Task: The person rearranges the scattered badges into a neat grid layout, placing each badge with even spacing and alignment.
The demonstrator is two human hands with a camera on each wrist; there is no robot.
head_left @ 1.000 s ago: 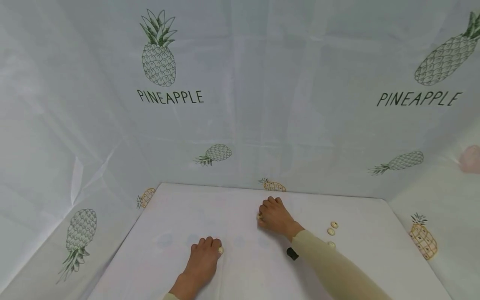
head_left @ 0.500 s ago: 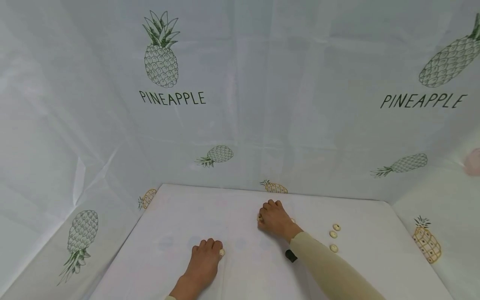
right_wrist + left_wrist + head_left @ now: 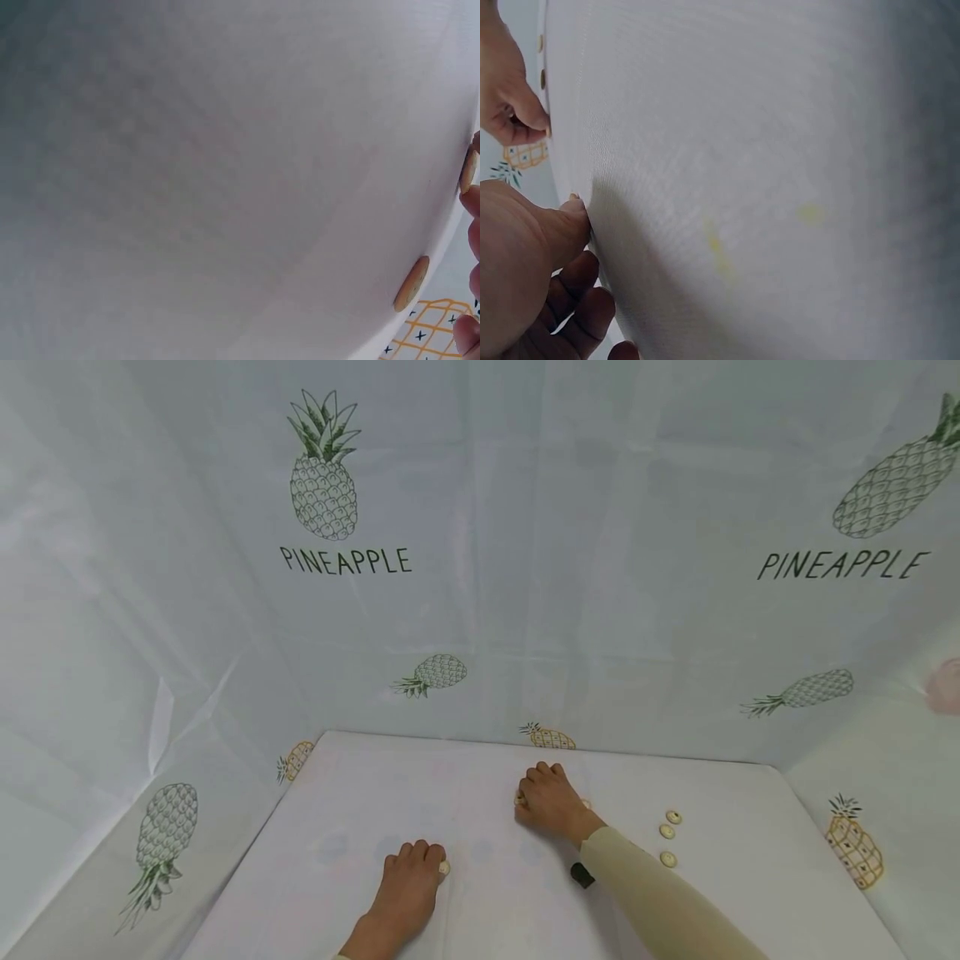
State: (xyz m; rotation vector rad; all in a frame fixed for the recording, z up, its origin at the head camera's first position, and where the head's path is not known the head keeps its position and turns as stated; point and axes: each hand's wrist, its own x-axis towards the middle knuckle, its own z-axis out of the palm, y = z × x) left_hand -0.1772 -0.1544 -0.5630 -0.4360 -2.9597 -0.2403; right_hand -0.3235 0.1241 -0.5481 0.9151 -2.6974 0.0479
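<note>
On the white table, my left hand [image 3: 407,887] pinches a round, pale wooden button [image 3: 444,867] at its right side. In the left wrist view the thumb [image 3: 568,229] presses near the cloth, and the button is mostly hidden behind it. Farther back, my right hand [image 3: 551,802] holds another wooden button [image 3: 468,168] by its edges between thumb and finger. A third button [image 3: 412,284] lies close by on the cloth; in the head view it is partly covered by the right wrist.
To the right of the right forearm lie more buttons [image 3: 667,831] in a loose column. A black object [image 3: 582,875] shows under the sleeve. White sheeting with pineapple prints [image 3: 323,497] hangs around the table's back and sides.
Both hands stay almost in place with their buttons. The right wrist has shifted slightly, so a button beside it now shows in the head view. The head view has tilted a little.
</note>
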